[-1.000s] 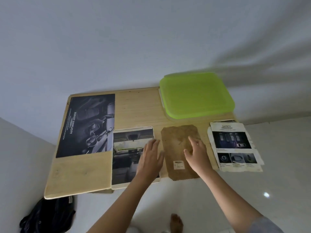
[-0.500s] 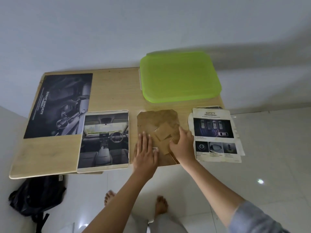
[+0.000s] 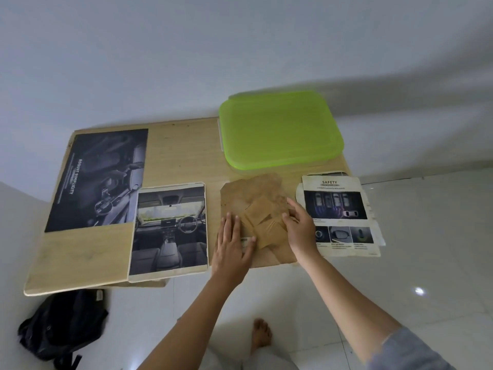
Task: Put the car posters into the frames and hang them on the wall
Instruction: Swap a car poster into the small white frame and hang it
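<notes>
The person seems to be opening the brown back of a frame (image 3: 256, 217), which lies face down near the front edge of the wooden worktop (image 3: 181, 148). The left hand (image 3: 233, 243) lies flat with fingers spread, pressing the board down. The right hand (image 3: 300, 225) has bent fingers on the little cardboard stand flap, holding its edge. Next, I think, the back must lift off so a poster can slip in. The board looks rough and thin. A smooth, shiny car poster sits in a pale frame (image 3: 169, 231) just beside it. A big dark poster (image 3: 101, 177) and crinkly safety sheets (image 3: 338, 212) lie flat. A green plastic lid (image 3: 280, 129) has round corners.
</notes>
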The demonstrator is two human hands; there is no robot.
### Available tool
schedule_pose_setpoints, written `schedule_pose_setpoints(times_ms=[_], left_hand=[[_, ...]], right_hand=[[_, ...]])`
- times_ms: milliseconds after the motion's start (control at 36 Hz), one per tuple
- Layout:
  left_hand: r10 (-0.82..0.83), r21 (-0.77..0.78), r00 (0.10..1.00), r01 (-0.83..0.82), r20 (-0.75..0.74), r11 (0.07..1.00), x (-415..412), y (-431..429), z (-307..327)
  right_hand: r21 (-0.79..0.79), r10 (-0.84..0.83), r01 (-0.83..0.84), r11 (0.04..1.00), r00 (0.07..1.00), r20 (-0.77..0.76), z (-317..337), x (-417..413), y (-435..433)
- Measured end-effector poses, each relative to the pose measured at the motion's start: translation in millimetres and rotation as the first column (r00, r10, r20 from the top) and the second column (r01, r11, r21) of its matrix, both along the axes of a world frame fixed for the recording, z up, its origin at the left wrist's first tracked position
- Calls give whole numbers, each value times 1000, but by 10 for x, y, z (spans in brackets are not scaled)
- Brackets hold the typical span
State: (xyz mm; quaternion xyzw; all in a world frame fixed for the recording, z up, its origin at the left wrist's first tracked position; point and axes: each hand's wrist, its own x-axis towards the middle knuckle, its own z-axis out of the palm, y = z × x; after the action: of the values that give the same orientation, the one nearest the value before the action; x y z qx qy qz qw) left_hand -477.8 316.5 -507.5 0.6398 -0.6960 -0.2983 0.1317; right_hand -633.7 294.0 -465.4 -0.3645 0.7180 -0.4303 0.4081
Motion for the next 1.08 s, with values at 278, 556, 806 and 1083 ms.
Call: schedule_pose_setpoints(times_ms=[278, 556, 806, 1083], left_hand=[[-37, -149, 997, 27, -65, 988, 564, -152, 429], [124, 35, 991, -122, -55, 992, 1719, -89, 347], [60, 78, 997, -65, 54, 995, 2018, -88, 194], [51, 82, 998, -53, 27, 995, 2044, -161, 115]], right_hand=[[-78, -161, 183, 980, 960, 231, 299, 429, 9], [113, -178, 149, 982, 930, 323, 28, 1549, -40], [122, 34, -21, 992, 995, -99, -67, 1875, -32], [269, 327, -195, 943, 691, -644, -115, 1855, -112]])
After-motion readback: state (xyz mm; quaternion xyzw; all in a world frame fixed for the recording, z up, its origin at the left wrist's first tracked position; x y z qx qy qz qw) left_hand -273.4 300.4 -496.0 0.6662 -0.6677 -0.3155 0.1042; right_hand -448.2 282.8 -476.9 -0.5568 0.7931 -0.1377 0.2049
